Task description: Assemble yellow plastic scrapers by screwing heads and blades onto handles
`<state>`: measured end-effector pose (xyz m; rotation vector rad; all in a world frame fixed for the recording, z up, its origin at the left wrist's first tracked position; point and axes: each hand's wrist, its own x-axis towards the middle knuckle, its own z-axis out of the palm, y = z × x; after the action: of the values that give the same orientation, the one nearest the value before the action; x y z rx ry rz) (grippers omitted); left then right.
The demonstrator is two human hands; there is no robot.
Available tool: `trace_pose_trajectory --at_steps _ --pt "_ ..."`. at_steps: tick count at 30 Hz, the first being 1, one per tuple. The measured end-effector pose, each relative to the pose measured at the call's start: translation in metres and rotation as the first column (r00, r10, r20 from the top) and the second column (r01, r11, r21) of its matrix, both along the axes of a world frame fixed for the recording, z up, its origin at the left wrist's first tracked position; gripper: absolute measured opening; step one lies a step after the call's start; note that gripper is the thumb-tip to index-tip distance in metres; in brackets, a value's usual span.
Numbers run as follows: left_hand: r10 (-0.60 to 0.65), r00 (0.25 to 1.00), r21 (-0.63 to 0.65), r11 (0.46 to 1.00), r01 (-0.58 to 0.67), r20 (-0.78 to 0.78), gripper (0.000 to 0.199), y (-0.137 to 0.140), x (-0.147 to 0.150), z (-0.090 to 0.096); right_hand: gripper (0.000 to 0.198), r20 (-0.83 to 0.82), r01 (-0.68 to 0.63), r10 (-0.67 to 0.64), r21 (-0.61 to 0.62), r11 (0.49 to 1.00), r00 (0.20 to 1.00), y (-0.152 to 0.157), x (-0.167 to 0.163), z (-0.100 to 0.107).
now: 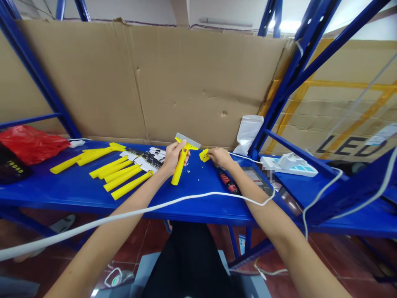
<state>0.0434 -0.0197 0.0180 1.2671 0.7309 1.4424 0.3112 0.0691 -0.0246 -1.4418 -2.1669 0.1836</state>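
My left hand point(172, 157) is closed around a yellow scraper point(178, 171), tilted with its wide metal blade at the top. To the right, my right hand point(221, 157) pinches a small yellow plastic piece point(204, 155) just above the blue table. Under my right wrist lies a red and black power screwdriver point(228, 183), its front end partly hidden by the hand. Several yellow scraper handles point(124, 181) lie in a row on the left, beside black and white printed cards point(149, 158). Tiny light bits are scattered between my hands.
A white cable point(173, 201) crosses in front, over both forearms. A red plastic bag point(31, 144) sits at the far left. A cardboard sheet point(192, 87) stands along the back. To the right are a white power strip point(290, 165) and blue shelf posts point(283, 87).
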Motion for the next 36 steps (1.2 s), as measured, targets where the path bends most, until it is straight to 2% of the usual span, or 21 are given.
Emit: trace_pose_trajectory --at_steps 3,5,8,10,14,16,21,25,31,36 --pt "-0.004 1.000 -0.003 1.000 0.004 -0.027 0.051 0.000 -0.001 -0.001 0.009 -0.178 0.019 -0.008 0.063 0.998 0.984 -0.001 -0.001 0.000" --pt "-0.009 0.999 -0.025 1.000 0.008 -0.040 0.051 0.002 -0.002 -0.002 0.025 -0.342 0.046 -0.004 0.116 0.992 0.940 0.001 -0.002 0.002" --pt "-0.016 0.996 -0.108 0.994 0.007 -0.090 0.048 0.005 -0.002 -0.004 0.056 -0.578 0.090 0.030 0.178 0.980 0.815 0.006 -0.003 0.009" --pt "-0.026 0.990 -0.167 0.986 0.003 -0.140 0.045 0.008 -0.001 -0.006 0.069 -0.686 0.119 0.058 0.208 0.971 0.726 0.008 -0.004 0.016" --pt "-0.049 0.979 -0.245 0.970 -0.001 -0.196 0.036 0.010 -0.001 -0.009 0.067 -0.849 0.180 0.100 0.224 0.958 0.519 0.001 -0.007 0.026" --pt "-0.062 0.978 -0.258 0.966 0.009 -0.201 0.032 0.009 -0.002 -0.009 0.064 -0.882 0.192 0.103 0.213 0.958 0.460 -0.004 -0.010 0.029" --pt "-0.085 0.970 -0.269 0.963 0.022 -0.226 0.031 0.011 -0.003 -0.011 0.066 -0.888 0.119 0.101 0.172 0.978 0.449 -0.016 -0.023 0.035" --pt "-0.099 0.954 -0.288 0.958 0.014 -0.284 0.032 0.014 -0.002 -0.014 0.059 -0.840 -0.081 0.125 0.097 0.992 0.527 -0.026 -0.038 0.035" --pt "-0.132 0.939 -0.264 0.963 0.047 -0.318 0.028 0.015 0.001 -0.017 0.054 -0.801 -0.296 0.152 -0.032 0.955 0.578 -0.041 -0.064 0.028" --pt "-0.151 0.937 -0.266 0.962 0.066 -0.314 0.027 0.014 0.003 -0.018 0.054 -0.794 -0.339 0.157 -0.065 0.939 0.587 -0.047 -0.071 0.023"
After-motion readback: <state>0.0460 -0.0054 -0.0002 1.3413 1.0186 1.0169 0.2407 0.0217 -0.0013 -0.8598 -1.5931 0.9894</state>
